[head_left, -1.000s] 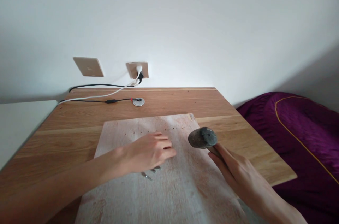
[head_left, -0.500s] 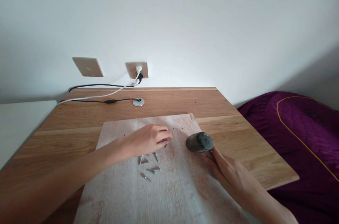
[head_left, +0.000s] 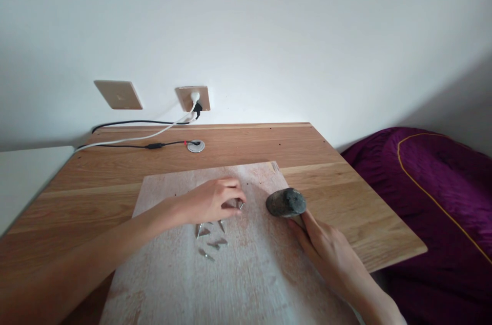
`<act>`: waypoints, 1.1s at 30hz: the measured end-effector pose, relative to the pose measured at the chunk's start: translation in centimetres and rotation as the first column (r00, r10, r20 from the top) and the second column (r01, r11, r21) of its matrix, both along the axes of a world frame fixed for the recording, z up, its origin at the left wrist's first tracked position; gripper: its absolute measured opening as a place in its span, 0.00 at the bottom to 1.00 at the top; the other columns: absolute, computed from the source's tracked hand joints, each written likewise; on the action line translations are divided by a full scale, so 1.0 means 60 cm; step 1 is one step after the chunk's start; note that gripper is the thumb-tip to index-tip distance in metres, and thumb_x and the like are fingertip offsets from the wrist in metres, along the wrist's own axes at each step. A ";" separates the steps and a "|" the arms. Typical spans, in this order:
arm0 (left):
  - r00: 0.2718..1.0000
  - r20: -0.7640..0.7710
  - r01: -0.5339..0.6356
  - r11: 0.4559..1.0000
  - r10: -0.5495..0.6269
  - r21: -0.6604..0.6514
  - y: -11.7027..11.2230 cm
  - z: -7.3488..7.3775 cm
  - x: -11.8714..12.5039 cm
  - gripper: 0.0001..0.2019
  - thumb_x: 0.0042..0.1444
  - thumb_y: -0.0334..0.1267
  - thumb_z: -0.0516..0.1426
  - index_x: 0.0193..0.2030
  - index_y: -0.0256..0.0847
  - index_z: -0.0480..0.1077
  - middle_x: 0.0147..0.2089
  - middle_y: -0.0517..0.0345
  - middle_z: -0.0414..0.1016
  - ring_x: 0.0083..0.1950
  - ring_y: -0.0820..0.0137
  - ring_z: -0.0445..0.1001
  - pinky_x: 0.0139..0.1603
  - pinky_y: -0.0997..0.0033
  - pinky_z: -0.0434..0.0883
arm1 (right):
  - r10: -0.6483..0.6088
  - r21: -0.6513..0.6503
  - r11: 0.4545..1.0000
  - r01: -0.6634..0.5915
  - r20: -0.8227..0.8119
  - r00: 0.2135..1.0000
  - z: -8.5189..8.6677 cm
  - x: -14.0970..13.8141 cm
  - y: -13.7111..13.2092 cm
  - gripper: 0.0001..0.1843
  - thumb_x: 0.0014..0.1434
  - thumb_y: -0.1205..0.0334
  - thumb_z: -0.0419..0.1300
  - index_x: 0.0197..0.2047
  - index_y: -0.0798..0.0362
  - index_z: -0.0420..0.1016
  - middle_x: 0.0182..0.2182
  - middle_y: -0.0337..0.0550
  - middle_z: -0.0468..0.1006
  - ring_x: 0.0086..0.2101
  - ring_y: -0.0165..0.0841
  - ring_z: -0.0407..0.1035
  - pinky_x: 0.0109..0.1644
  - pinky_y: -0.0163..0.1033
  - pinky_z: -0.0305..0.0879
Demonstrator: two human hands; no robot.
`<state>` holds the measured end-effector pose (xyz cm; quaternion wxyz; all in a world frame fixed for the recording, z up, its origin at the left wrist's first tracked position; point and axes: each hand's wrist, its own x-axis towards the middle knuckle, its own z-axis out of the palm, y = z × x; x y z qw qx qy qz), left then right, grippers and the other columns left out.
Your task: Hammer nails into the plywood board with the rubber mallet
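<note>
My left hand (head_left: 215,201) is over the upper part of a whitish wooden board (head_left: 246,284), palm down. Its thumb and fingertips pinch a small silver nail (head_left: 242,206), partly hidden by the fingers. Several more silver nails (head_left: 207,255) lie loosely on the board just below that hand. On the right, my right hand (head_left: 321,238) grips a mallet by its handle, which the fingers mostly cover. The mallet's dark, rounded head (head_left: 285,202) is raised above the board's right side, a short way right of the left hand.
Under the board is a wooden table (head_left: 369,202). Black and white cables (head_left: 126,139) run along its back to a wall socket (head_left: 196,98). A round cable grommet (head_left: 196,146) is set in the tabletop. A purple cloth-covered object (head_left: 442,186) stands at the right.
The view has shifted slightly. The left fingertips have turned a little, showing more of the nail between them. The mallet stays raised in the right hand.
</note>
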<state>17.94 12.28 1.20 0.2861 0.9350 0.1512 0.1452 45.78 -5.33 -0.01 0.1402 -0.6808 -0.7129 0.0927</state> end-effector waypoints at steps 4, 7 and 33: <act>0.999 0.023 -0.024 0.997 0.026 -0.073 0.006 -0.002 0.002 0.05 0.62 0.32 0.67 0.43 0.39 0.79 0.44 0.56 0.78 0.42 0.69 0.78 0.45 0.69 0.73 | -0.047 0.027 0.999 0.044 0.098 0.994 -0.003 -0.009 -0.005 0.19 0.78 0.55 0.44 0.59 0.53 0.71 0.31 0.46 0.85 0.29 0.47 0.82 0.29 0.43 0.65; 0.999 0.044 -0.024 0.995 0.028 -0.096 0.007 -0.001 0.006 0.03 0.62 0.31 0.66 0.42 0.39 0.78 0.41 0.57 0.78 0.41 0.70 0.78 0.43 0.70 0.72 | -0.047 0.058 0.998 0.040 0.113 0.992 -0.003 -0.011 -0.006 0.19 0.77 0.56 0.45 0.59 0.52 0.73 0.30 0.46 0.85 0.27 0.47 0.82 0.28 0.42 0.64; 0.992 0.120 -0.021 0.986 0.041 -0.166 0.018 -0.006 0.048 0.09 0.59 0.24 0.64 0.30 0.38 0.74 0.31 0.59 0.79 0.34 0.73 0.75 0.37 0.73 0.67 | -0.016 0.074 0.997 0.009 0.104 0.994 0.003 -0.013 -0.005 0.20 0.78 0.55 0.44 0.61 0.51 0.71 0.30 0.46 0.85 0.29 0.46 0.83 0.29 0.42 0.66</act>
